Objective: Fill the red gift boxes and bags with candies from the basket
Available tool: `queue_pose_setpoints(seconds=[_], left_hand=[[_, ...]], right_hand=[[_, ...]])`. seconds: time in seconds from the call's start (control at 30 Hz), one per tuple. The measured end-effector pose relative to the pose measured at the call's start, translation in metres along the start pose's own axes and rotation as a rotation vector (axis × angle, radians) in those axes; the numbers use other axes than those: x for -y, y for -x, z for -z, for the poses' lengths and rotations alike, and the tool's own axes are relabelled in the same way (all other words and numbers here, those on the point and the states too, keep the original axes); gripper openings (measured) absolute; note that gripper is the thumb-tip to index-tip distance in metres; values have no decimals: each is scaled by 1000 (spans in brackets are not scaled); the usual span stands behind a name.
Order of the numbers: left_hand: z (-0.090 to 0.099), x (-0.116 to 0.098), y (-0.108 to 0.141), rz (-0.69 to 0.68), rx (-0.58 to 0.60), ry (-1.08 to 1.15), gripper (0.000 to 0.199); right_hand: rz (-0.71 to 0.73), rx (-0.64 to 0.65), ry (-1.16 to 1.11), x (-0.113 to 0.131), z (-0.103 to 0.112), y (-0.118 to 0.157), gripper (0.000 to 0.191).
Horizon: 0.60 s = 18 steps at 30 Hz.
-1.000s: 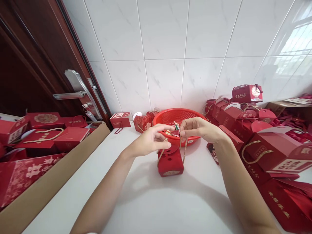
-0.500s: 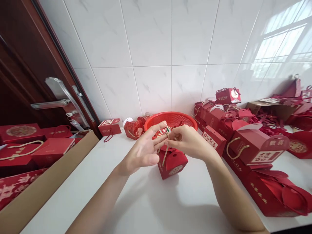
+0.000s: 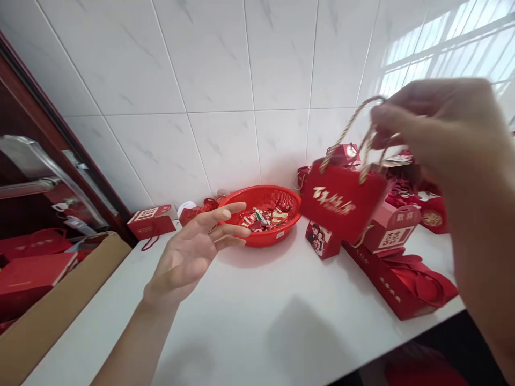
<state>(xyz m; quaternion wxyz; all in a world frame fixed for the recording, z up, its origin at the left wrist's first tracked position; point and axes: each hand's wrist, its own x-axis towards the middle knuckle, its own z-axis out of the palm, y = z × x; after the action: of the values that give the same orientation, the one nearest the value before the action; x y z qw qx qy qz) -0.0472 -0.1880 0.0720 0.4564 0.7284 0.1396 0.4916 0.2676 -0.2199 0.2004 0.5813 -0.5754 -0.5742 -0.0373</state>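
My right hand [image 3: 438, 118] is closed on the twisted cord handles of a red gift box [image 3: 341, 201] with gold lettering, which hangs in the air at the right. Its edges are a little blurred. My left hand [image 3: 193, 246] is open and holds nothing, palm turned up and fingers spread. Just beyond its fingertips stands a red plastic basket [image 3: 265, 241] with wrapped sweets [image 3: 261, 219] inside. Below the hanging box, a small red box [image 3: 322, 239] with a printed couple rests on the white table [image 3: 249, 311].
More red boxes line the right side, among them one with a white label [image 3: 392, 236] and a long one [image 3: 402, 289]. Near the tiled wall at the left sits another red box [image 3: 153, 221]. A cardboard carton [image 3: 76, 289] of red boxes borders the table's left side.
The red gift box has risen off the table and moved right, hanging from my right hand. My left hand has moved left, away from the cord. The view has shifted right.
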Motion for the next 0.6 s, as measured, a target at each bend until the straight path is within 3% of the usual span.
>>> queue_pose_setpoints(seconds=[0.13, 0.27, 0.33, 0.5, 0.6], left_hand=[[2, 5, -4, 6, -11, -10, 44], [3, 9, -5, 8, -7, -30, 38], [5, 10, -5, 8, -9, -39, 36], [10, 14, -4, 39, -19, -66, 31], [12, 18, -5, 66, -16, -80, 29]], right_hand=[[-79, -274, 64, -31, 28, -29, 25], [-108, -315, 88, -82, 43, -56, 41], [-180, -287, 145, -108, 45, -67, 41], [-373, -123, 238, -154, 27, -67, 9], [-410, 17, 167, -179, 5, -58, 17]])
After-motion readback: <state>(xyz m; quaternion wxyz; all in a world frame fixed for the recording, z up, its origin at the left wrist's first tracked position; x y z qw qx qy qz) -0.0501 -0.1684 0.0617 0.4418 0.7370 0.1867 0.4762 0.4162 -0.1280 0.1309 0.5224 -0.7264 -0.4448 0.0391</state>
